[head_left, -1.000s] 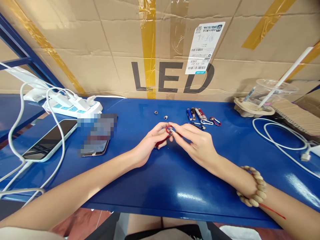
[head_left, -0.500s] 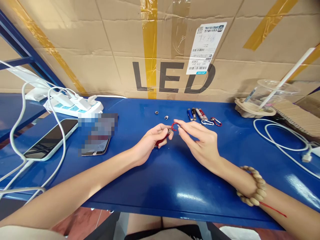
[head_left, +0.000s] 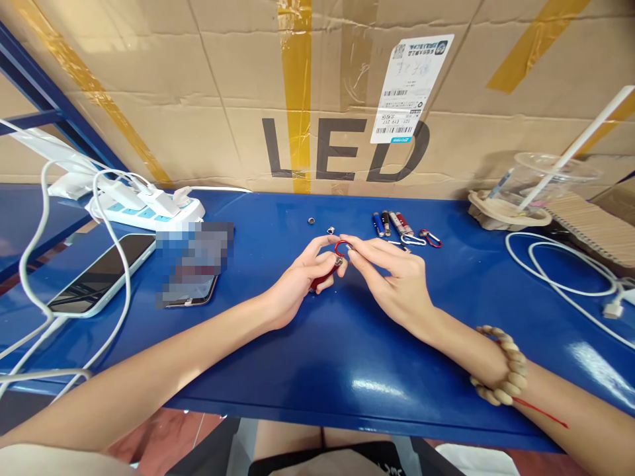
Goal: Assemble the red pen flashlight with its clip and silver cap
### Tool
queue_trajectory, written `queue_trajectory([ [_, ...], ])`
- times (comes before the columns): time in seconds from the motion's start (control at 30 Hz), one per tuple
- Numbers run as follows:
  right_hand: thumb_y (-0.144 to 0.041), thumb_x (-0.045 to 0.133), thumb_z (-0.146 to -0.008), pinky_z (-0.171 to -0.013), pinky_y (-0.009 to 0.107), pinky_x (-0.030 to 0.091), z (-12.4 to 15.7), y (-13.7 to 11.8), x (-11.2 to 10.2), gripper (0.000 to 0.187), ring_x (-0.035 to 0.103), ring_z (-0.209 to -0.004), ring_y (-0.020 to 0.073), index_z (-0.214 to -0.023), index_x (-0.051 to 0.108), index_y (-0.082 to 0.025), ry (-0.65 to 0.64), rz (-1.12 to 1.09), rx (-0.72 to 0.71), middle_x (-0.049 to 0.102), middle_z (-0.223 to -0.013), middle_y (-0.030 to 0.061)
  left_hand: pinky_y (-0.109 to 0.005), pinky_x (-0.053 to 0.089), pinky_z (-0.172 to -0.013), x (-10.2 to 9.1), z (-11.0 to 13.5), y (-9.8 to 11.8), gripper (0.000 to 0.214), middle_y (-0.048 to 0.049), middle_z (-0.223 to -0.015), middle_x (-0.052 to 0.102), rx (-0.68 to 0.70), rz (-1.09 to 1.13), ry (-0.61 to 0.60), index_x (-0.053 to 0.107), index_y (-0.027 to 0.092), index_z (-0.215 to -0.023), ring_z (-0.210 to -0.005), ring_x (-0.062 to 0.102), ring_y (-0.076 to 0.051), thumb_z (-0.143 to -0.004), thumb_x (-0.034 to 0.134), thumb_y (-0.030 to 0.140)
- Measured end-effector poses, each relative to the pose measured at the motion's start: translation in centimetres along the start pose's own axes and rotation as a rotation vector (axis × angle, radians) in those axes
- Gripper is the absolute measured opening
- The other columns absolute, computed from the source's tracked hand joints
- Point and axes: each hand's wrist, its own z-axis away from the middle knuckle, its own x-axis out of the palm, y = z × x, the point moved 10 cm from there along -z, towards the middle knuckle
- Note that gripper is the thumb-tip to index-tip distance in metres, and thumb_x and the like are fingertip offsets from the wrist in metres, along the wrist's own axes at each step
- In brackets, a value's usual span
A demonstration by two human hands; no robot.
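In my left hand, a small dark red flashlight lies under the closed fingers, its silver end pointing up and right. My right hand pinches a red carabiner, whose curved part shows between the two hands, close to the flashlight's silver end. Whether the carabiner is hooked to the flashlight I cannot tell. Just beyond the hands lie a small metal ring and a little silver piece. Several small flashlights lie in a row behind my right hand, with a silver carabiner and another red carabiner beside them.
Left on the blue table are a white power strip, a phone in a pale case and a second, partly blurred phone. A plastic cup, a notebook and a white cable occupy the right. A large cardboard box stands behind.
My right hand and the red carabiner have shifted slightly left, nearer the flashlight. My left forefinger has lifted and reaches over toward the carabiner.
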Motion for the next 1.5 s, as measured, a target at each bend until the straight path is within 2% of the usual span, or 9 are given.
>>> queue_trajectory([
  [0.47, -0.011, 0.050, -0.087, -0.070, 0.024, 0.048, -0.1, 0.5, 0.9, 0.029, 0.061, -0.067, 0.0109, -0.106, 0.069, -0.022, -0.077, -0.045, 0.059, 0.067, -0.073, -0.0007, -0.022, 0.021, -0.052, -0.1, 0.1, -0.1, 0.026, 0.0027, -0.074, 0.045, 0.007, 0.026, 0.017, 0.043, 0.025, -0.113, -0.051, 0.030, -0.006, -0.087, 0.048, 0.027],
  [0.63, -0.015, 0.053, -0.086, -0.075, 0.025, 0.049, 0.0, 0.7, -0.2, 0.026, 0.063, -0.075, 0.0126, -0.106, 0.069, -0.020, 0.021, -0.006, 0.076, 0.070, -0.085, 0.0027, -0.022, 0.022, -0.052, -0.2, 0.1, 0.0, 0.026, 0.0024, -0.075, 0.045, -0.004, 0.043, 0.012, 0.043, 0.025, -0.114, -0.052, 0.031, -0.006, -0.089, 0.045, 0.026],
  [0.7, -0.016, 0.053, -0.087, -0.078, 0.025, 0.049, 0.0, 0.5, -0.3, 0.026, 0.063, -0.077, 0.0129, -0.107, 0.068, -0.021, 0.034, -0.001, 0.065, 0.070, -0.089, 0.0027, -0.022, 0.022, -0.052, -0.1, 0.1, 0.0, 0.027, 0.0025, -0.074, 0.045, 0.006, 0.035, 0.010, 0.042, 0.025, -0.115, -0.052, 0.031, -0.005, -0.089, 0.046, 0.027],
  [0.83, -0.015, 0.052, -0.087, -0.077, 0.025, 0.048, -0.1, 0.2, 0.2, 0.027, 0.062, -0.075, 0.0122, -0.109, 0.067, -0.022, -0.015, -0.026, 0.042, 0.068, -0.081, 0.0008, -0.022, 0.021, -0.051, 0.1, 0.1, 0.2, 0.029, 0.0025, -0.073, 0.046, 0.026, 0.015, -0.004, 0.042, 0.024, -0.116, -0.052, 0.030, -0.006, -0.088, 0.048, 0.027],
  [1.07, -0.016, 0.046, -0.090, -0.068, 0.024, 0.047, -0.1, -0.2, 0.6, 0.029, 0.056, -0.066, 0.0119, -0.111, 0.065, -0.020, -0.074, -0.011, 0.009, 0.060, -0.072, 0.0013, -0.022, 0.022, -0.052, 0.3, 0.2, 0.1, 0.031, 0.0030, -0.072, 0.046, 0.011, 0.007, 0.003, 0.043, 0.024, -0.115, -0.052, 0.029, -0.006, -0.086, 0.051, 0.030],
  [1.23, -0.017, 0.043, -0.091, -0.070, 0.026, 0.047, 0.0, -0.1, 1.0, 0.028, 0.056, -0.070, 0.0134, -0.109, 0.065, -0.018, -0.113, 0.011, -0.012, 0.060, -0.076, 0.0038, -0.022, 0.023, -0.051, 0.2, 0.2, 0.1, 0.030, 0.0030, -0.073, 0.046, 0.007, 0.045, 0.017, 0.046, 0.026, -0.114, -0.052, 0.030, -0.006, -0.085, 0.054, 0.030],
  [1.5, -0.015, 0.047, -0.089, -0.072, 0.023, 0.048, 0.1, -0.1, 0.7, 0.026, 0.059, -0.074, 0.0118, -0.108, 0.065, -0.016, -0.079, 0.026, -0.033, 0.064, -0.084, 0.0044, -0.021, 0.025, -0.051, -0.7, 0.0, 0.0, 0.033, 0.0032, -0.074, 0.046, -0.008, 0.117, 0.061, 0.046, 0.028, -0.115, -0.051, 0.033, -0.005, -0.084, 0.054, 0.028],
])
